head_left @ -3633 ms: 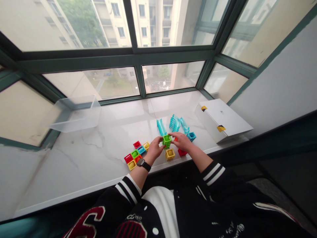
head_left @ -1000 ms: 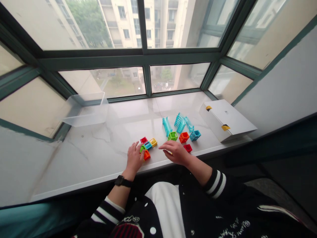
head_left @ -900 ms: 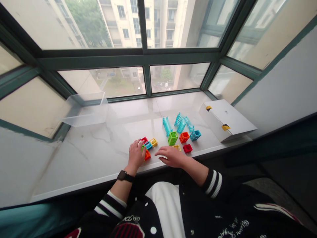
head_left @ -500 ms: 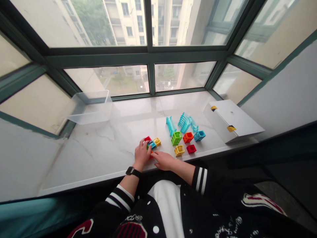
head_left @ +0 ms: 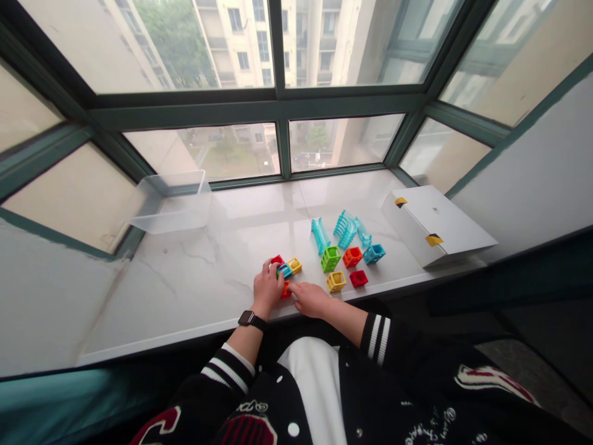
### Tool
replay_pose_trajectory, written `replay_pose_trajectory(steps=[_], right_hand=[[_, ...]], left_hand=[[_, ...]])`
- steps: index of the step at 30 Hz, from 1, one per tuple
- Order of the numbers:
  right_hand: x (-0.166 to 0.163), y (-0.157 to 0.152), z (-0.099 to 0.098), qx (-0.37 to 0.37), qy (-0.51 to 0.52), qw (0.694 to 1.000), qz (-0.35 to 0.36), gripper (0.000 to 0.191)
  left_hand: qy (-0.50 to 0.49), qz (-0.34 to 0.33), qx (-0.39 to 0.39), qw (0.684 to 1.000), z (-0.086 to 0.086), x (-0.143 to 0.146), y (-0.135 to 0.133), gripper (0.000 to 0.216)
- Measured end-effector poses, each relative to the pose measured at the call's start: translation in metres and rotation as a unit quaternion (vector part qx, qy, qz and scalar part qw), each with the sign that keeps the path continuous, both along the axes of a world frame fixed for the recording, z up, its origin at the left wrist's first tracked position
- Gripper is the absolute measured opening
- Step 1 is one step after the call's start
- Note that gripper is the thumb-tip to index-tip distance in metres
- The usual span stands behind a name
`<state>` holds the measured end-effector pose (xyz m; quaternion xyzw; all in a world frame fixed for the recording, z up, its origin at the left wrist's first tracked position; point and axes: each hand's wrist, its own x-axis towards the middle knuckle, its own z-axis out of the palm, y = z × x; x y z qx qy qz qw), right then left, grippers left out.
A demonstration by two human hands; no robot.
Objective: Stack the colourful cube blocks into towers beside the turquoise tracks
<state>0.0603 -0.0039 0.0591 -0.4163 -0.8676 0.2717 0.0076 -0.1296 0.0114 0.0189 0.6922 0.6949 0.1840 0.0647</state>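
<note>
1. Block cluster [head_left: 286, 269]: on the white counter [head_left: 241, 228], near side, left of the loose pieces. Red block [head_left: 277, 259] at its far left, yellow block [head_left: 294, 266] at far right, orange block [head_left: 286, 289] nearest the body. Left part hidden by fingers.
2. Left hand [head_left: 269, 286] curled over the cluster's left side, touching. Firm hold or light rest: cannot tell.
3. Right hand [head_left: 311, 301] low at near right, fingertips drawn together at the orange block. Pinch or mere touch: cannot tell.
4. Step in hand, as judged: left steadies the cluster while right works at the orange block. Next move calls for sure purchase on that block, with its neighbours kept still.
5. Edges: counter's near edge runs close by the orange block; both forearms cross it. A hard pull toward the body could tip something off.
6. Room: widest stretch lies left, toward the plastic tub [head_left: 185, 219]; more on the far side. Right is tighter: five loose blocks [head_left: 330, 259], track pieces [head_left: 320, 235] beyond them, white box [head_left: 445, 216] farther right.
</note>
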Motion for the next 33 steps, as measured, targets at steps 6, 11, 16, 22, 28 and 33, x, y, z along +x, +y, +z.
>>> replay_pose_trajectory(steps=[6, 11, 16, 22, 28, 33], right_hand=[[0.011, 0.0, 0.005, 0.006, -0.008, 0.998, -0.063, 0.027], [0.024, -0.001, 0.008, 0.005, 0.101, 0.986, -0.131, 0.016], [0.036, -0.003, 0.018, 0.0, 0.256, 0.948, -0.189, 0.01], [0.047, -0.006, 0.039, -0.062, 0.41, 0.871, -0.265, 0.02], [0.052, -0.008, 0.035, -0.123, 0.478, 0.828, -0.265, 0.036], [0.05, -0.01, 0.029, -0.127, 0.485, 0.828, -0.253, 0.036]], left_hand=[[-0.004, -0.001, 0.01, 1.0, 0.001, 0.001, 0.0, 0.037], [-0.013, -0.005, 0.009, 1.0, 0.0, 0.0, 0.0, 0.038], [-0.013, -0.011, 0.018, 1.0, -0.001, -0.001, 0.0, 0.036], [-0.029, -0.009, 0.019, 0.999, 0.016, 0.002, 0.003, 0.035], [-0.273, -0.056, 0.084, 0.957, 0.054, 0.015, -0.016, 0.039], [-0.398, -0.127, 0.075, 0.905, 0.079, 0.031, -0.049, 0.046]])
